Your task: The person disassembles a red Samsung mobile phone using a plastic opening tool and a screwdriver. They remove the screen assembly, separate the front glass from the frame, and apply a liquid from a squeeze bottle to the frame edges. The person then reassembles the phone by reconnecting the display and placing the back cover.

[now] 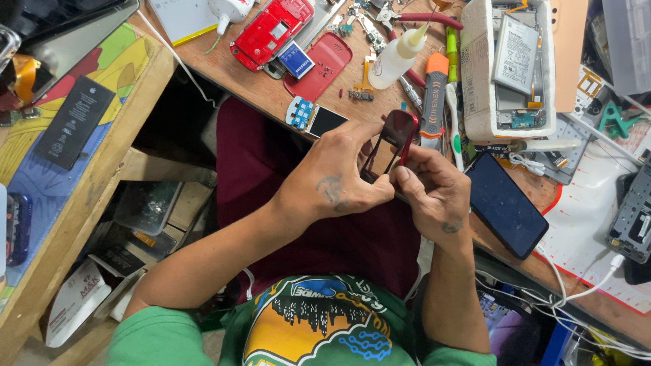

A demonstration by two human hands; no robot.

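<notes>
Hands | left hand (336, 179) and right hand (434, 193) both pinch red phone frame (392, 144) above lap, just off wooden bench (271, 88) edge; risk: thin frame may crack if fingers twist it; slip would drop it floorward

A brown wooden surface (237, 74) runs slantwise across the upper part of the view, its top scuffed and crowded, with a white mat (597, 224) marked in red lines laid over its right end. To the left stands a second wooden bench (88, 203) covered with a brightly coloured sheet, and under it an open shelf (146, 224) holds dark flat pieces and white cartons. The light is even and bright, with only soft shadow beneath the surface edges
</notes>
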